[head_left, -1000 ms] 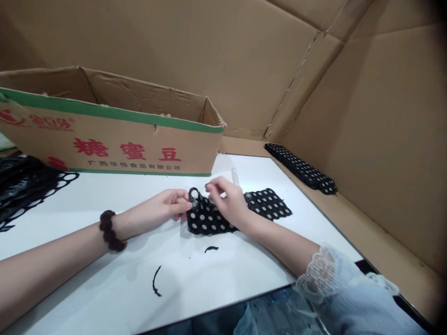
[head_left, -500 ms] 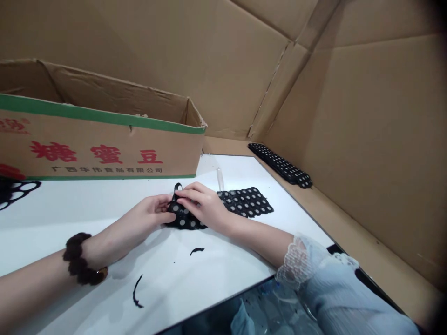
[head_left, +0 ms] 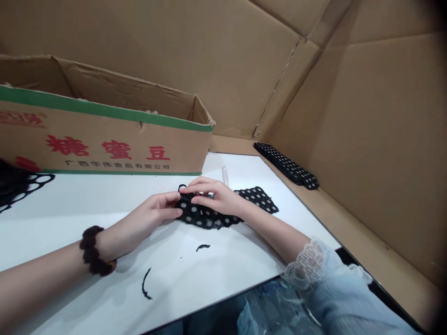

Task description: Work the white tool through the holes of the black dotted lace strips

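White table (head_left: 115, 195) spreads before the box (head_left: 190, 146), and just in front of the box's right end lies the dotted sheet (head_left: 191, 215), its near-left edge pinched by the left hand (head_left: 155, 209), the right hand (head_left: 223, 197) half-curled over it, its grip impossible to tell. Likely light, floppy and easily creased, the sheet seems best held by an edge between thumb and fingers. Open-topped, the box hides its floor and any contents.

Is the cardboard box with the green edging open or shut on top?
Open: the box shows its inner walls above the green front rim. Its floor is hidden.
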`<state>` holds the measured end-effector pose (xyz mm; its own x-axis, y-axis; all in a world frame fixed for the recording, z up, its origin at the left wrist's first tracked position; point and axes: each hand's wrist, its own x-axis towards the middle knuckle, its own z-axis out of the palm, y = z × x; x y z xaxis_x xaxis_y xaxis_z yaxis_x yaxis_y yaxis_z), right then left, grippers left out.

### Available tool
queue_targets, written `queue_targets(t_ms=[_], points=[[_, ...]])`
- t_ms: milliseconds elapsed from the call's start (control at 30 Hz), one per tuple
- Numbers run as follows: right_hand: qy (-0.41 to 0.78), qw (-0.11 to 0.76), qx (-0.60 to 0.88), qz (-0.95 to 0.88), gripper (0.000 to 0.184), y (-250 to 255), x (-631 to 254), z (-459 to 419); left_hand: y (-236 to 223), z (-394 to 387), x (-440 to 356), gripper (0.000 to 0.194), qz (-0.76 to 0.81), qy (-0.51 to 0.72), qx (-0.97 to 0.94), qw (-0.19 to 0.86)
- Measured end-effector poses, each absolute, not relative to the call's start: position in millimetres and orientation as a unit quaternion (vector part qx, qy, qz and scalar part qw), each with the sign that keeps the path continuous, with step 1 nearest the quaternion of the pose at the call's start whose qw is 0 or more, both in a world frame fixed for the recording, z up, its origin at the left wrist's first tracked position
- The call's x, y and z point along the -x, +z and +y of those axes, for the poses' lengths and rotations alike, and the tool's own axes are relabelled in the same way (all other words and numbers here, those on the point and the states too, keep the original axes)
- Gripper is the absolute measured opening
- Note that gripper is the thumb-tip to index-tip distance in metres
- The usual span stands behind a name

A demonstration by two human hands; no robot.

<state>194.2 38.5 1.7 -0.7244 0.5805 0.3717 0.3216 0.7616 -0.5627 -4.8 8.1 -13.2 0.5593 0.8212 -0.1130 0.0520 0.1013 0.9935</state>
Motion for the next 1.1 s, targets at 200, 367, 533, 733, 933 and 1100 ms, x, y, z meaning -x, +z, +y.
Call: queue_targets(t_ms=[200,367,533,733,933,1100], points=[[0.250,0.271,0.252,-0.895,0.031,1.8,-195.0,36.8,-15.1,7.6,4.6,0.025,0.367,0.313,-0.623,0.616],[0.255,0.281,0.276,-0.883,0.031,-5.3,-190.8,35.1,-15.8,6.5,3.0,0.029,0.364,0.319,-0.641,0.596],[0.212,0.303,0.287,-0.884,0.033,-7.0,-185.9,29.2,-16.1,7.4,4.4,0.031,0.345,0.318,-0.615,0.634],[0.149,0.287,0.283,-0.903,0.034,-9.2,-185.9,26.6,-15.3,8.1,2.7,0.030,0.333,0.308,-0.601,0.658],[0.162,0.323,0.341,-0.868,0.025,-8.5,-177.7,22.4,-15.2,5.6,-5.4,0.028,0.361,0.325,-0.673,0.558],[0.211,0.352,0.395,-0.822,0.023,-6.2,-169.3,16.8,-20.1,4.2,-7.5,0.026,0.401,0.342,-0.698,0.485]])
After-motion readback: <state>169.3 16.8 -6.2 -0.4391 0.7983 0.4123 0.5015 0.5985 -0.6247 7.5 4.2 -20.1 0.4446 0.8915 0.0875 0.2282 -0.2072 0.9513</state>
